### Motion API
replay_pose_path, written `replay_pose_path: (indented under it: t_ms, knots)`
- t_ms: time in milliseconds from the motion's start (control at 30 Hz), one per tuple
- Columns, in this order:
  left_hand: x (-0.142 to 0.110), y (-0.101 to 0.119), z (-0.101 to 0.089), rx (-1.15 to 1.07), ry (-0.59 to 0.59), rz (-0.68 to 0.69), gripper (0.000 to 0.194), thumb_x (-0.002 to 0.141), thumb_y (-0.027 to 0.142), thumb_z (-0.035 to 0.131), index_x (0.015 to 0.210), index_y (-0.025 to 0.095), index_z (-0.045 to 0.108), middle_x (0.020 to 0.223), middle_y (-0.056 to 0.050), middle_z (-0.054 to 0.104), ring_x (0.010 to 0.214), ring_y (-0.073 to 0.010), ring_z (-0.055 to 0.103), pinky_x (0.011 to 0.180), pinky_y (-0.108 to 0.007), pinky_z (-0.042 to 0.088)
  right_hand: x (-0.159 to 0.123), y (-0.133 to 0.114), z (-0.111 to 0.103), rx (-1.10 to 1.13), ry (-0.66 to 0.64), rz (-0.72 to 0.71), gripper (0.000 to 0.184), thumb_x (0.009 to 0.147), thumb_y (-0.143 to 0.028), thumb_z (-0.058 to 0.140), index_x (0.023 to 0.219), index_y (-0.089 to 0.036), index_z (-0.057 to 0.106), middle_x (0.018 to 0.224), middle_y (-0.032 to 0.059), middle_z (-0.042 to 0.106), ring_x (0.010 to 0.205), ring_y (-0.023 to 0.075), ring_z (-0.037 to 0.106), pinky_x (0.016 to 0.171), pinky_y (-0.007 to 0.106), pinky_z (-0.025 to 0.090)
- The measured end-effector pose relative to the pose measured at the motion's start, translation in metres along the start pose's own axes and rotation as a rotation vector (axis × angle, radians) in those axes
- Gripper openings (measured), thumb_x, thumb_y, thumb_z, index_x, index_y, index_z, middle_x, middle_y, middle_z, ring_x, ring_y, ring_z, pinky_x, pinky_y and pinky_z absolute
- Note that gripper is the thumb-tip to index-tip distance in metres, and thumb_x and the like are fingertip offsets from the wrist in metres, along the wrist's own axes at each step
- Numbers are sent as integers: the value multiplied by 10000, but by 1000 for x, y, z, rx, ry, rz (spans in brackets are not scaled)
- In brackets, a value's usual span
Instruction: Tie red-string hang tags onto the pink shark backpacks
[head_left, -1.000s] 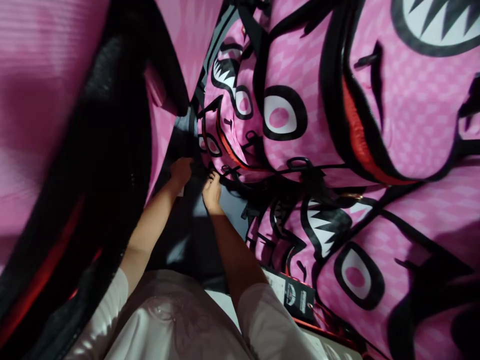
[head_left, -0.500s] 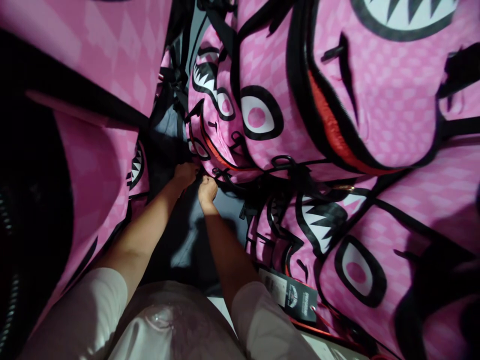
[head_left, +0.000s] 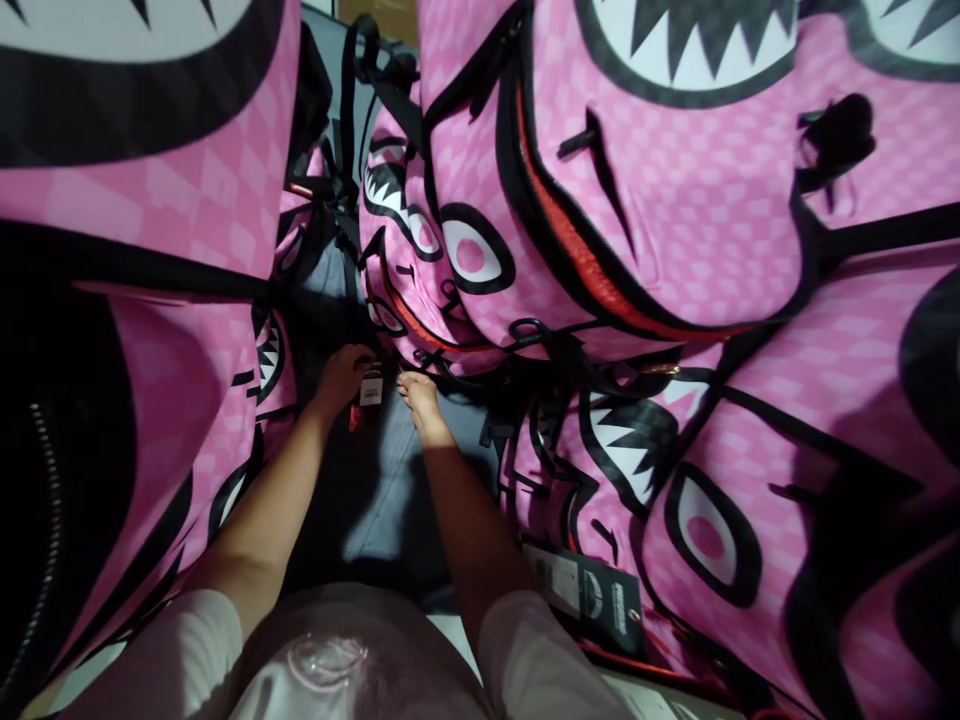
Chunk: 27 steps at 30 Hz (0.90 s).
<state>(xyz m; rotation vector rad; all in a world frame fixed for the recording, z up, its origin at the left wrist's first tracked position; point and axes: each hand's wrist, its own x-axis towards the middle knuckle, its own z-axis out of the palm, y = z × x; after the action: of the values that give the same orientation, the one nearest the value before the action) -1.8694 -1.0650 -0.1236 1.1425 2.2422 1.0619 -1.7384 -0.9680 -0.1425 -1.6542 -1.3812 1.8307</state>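
Note:
My left hand (head_left: 345, 377) is closed, its fingers curled at the top of a small dark hang tag (head_left: 370, 388) with a white label. Something red hangs just below that hand. A short gap to the right, my right hand (head_left: 420, 395) has thumb and fingers pinched together; whatever sits between them is too small to make out. Both hands are over the dark grey back (head_left: 397, 450) of a bag in front of me. Just beyond them hangs a pink backpack (head_left: 427, 290) printed with eyes, teeth and a red-edged mouth.
Large pink bags (head_left: 187, 230) crowd the left side. On the right, a big pink backpack (head_left: 712, 220) with a red-lined zip overhangs more pink bags (head_left: 712, 530). A larger black hang tag (head_left: 592, 595) lies near my right elbow. Black straps (head_left: 352, 110) dangle at the back.
My hands have moved slightly apart, the left one toward me and to the left. The small tag with its white label now shows beside it. The view has shifted a little.

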Motion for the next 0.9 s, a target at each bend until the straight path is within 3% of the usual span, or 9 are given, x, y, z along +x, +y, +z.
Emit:
replay_pose_path:
  t_ms: [133,267,367,467,600,733,800,900]
  knots:
    - [0,1,7,100,-58,41,234,844,168,533,996,201,708,1011,-63,679,949,-179,613,868,-277,454,-1,-3,-5,82,-136,70,29,754,-168,600,752,-157,573,594,-68,497,459,37,398,436,143,278]
    - [-1,1,14,190,-46,38,243,890,223,504,1014,220,713,1017,-62,684,933,-180,615,843,-287,448,-4,-7,-7,187,-319,157,61,772,-162,621,768,-167,561,617,-55,518,469,54,459,447,161,348]
    - [-2,3,20,283,2,95,211,886,222,526,949,233,728,1103,-67,682,1049,-224,573,952,-383,390,-3,-10,-5,259,-379,177,72,789,-147,618,769,-168,553,649,-43,547,504,53,499,467,156,380]
    - [-4,5,27,322,44,186,175,875,229,564,905,263,732,1171,-39,673,1164,-258,491,1037,-469,273,1,-9,-2,346,-316,150,81,783,-143,641,779,-170,565,665,-37,571,528,49,518,460,141,381]
    - [-5,10,32,342,120,294,172,901,300,552,918,276,722,1073,-23,705,1057,-243,504,928,-446,303,9,1,6,395,-181,120,73,792,-107,613,786,-172,580,608,-63,529,467,24,455,384,119,282]
    - [-4,17,28,377,71,426,149,895,297,561,906,254,703,1030,-20,712,1013,-236,511,877,-421,312,10,12,12,419,-181,142,141,779,-39,553,777,-178,580,583,-70,523,446,21,444,368,117,245]
    - [-2,20,25,384,0,422,156,894,289,558,889,230,703,946,-40,716,973,-232,530,872,-415,318,10,15,11,443,-201,165,142,778,-45,559,773,-187,564,582,-72,529,449,26,454,380,118,266]
    - [1,18,25,395,-86,287,190,897,295,552,884,211,721,834,-62,709,915,-231,568,874,-409,330,8,12,5,499,-262,189,118,786,-104,617,781,-198,546,616,-74,548,477,30,471,427,123,337]
